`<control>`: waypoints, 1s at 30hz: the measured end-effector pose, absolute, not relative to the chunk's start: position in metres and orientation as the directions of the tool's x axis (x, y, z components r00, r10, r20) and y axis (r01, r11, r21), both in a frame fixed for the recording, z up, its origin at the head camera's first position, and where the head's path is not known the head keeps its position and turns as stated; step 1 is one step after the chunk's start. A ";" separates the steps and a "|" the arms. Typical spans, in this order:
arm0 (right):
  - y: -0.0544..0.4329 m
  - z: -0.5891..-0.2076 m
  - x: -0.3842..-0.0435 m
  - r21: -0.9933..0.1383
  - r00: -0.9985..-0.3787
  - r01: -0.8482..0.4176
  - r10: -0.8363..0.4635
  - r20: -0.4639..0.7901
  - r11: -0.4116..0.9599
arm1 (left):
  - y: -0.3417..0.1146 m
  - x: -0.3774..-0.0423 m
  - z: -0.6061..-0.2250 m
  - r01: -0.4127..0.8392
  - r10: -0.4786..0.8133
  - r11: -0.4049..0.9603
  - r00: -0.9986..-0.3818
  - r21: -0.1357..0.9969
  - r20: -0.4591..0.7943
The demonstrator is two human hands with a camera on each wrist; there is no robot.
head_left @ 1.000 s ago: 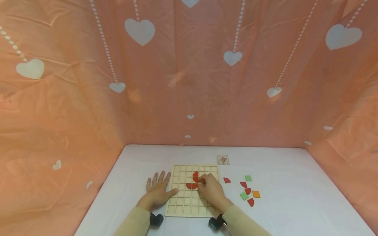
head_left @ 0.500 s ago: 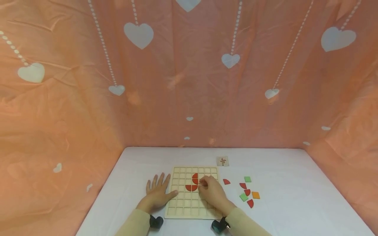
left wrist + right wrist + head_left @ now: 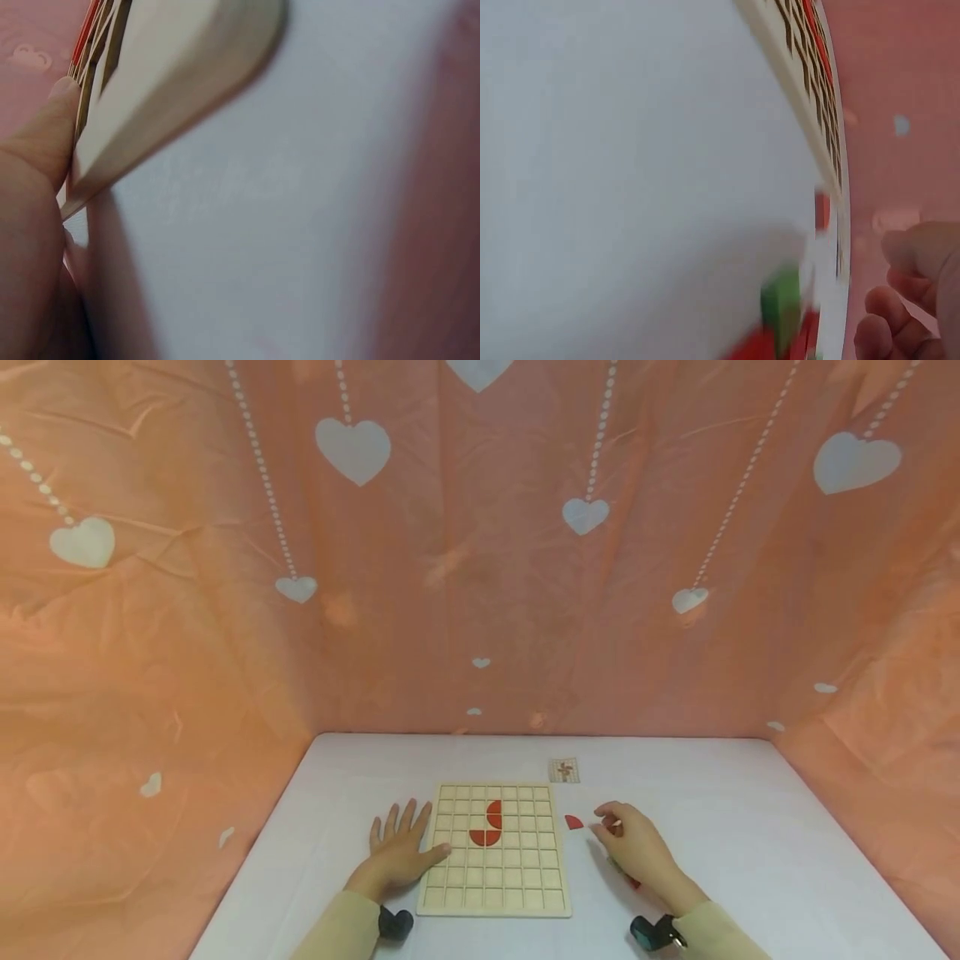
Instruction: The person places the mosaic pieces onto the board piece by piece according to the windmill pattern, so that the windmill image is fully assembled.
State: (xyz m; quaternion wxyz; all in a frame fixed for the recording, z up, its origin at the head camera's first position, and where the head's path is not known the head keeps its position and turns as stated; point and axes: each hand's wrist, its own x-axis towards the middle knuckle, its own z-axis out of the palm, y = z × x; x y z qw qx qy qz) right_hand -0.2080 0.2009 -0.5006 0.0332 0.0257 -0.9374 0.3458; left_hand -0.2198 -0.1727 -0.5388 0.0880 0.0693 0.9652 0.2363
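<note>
A pale wooden grid board (image 3: 525,900) lies in front of me, with several red quarter-circle tiles (image 3: 493,820) in its middle cells. My left hand (image 3: 399,856) rests spread on the table at the board's left side, its thumb lying over the edge. In the left wrist view that thumb (image 3: 49,131) is against the board's side. My right hand (image 3: 641,847) is over the loose tiles right of the board, thumb and forefinger apart with nothing seen between them. Just left of its fingertips lies one red quarter-circle tile (image 3: 573,822). The hand mostly hides the other loose tiles.
A small pattern card (image 3: 564,770) lies behind the board's far right corner. In the right wrist view, a blurred green tile (image 3: 781,300) appears among red ones. An orange curtain with white hearts (image 3: 480,568) surrounds the white table (image 3: 750,827).
My right hand has left the board's middle and moved right, over the loose tiles, covering most of them. The red tiles on the board look the same. My left hand has stayed put.
</note>
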 end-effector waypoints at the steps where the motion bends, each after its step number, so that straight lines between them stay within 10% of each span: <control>1: 0.207 -0.500 -0.207 -0.644 -0.997 -0.063 -0.023 0.070 0.762 | -0.173 -0.219 -0.538 0.091 0.177 0.875 -0.975 0.476 -0.138; 30: 0.194 -0.515 -0.225 -0.625 -0.998 -0.057 -0.041 0.040 0.778 | -0.174 -0.223 -0.544 0.100 0.176 0.882 -0.976 0.461 -0.126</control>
